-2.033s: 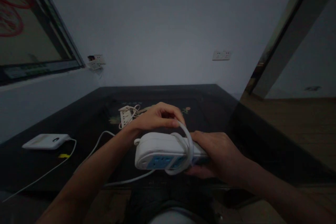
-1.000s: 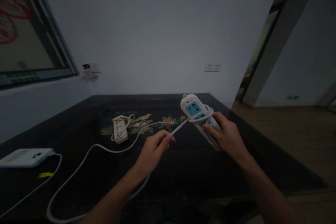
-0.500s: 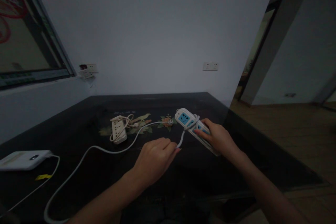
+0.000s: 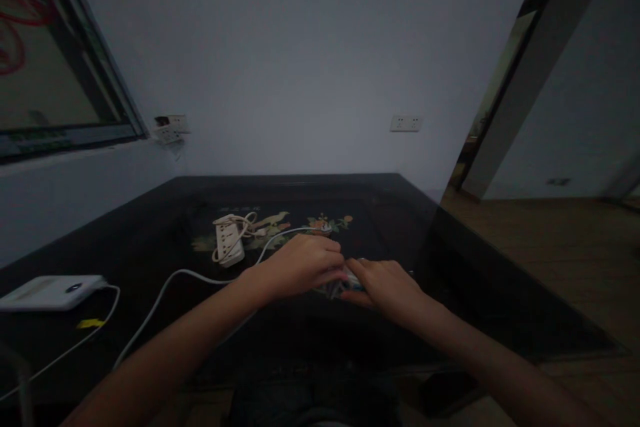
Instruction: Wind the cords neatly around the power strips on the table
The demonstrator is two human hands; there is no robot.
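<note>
My right hand (image 4: 390,287) is closed around a white power strip with blue socket faces (image 4: 354,279), most of it hidden behind my fingers. Pressed in close on its left, my left hand (image 4: 305,265) has its fingers closed on the white cord, where the grip itself is partly covered and blurred. The cord (image 4: 183,273) loops across the left of the table, and its plug (image 4: 326,229) lies on the printed flowers beyond my hands. Left of that rests a second power strip (image 4: 229,243), off-white, with its own cord wound loosely around it.
The black table (image 4: 450,307) carries a white power bank (image 4: 55,292) at far left, with a thin cable (image 4: 113,307) and a yellow tag (image 4: 90,323). Wall sockets (image 4: 405,123) sit behind the table. A window (image 4: 65,47) is on the left.
My left hand has moved up and right, against the power strip. The strip has turned and come lower and left with my right hand, and its blue sockets are now mostly hidden.
</note>
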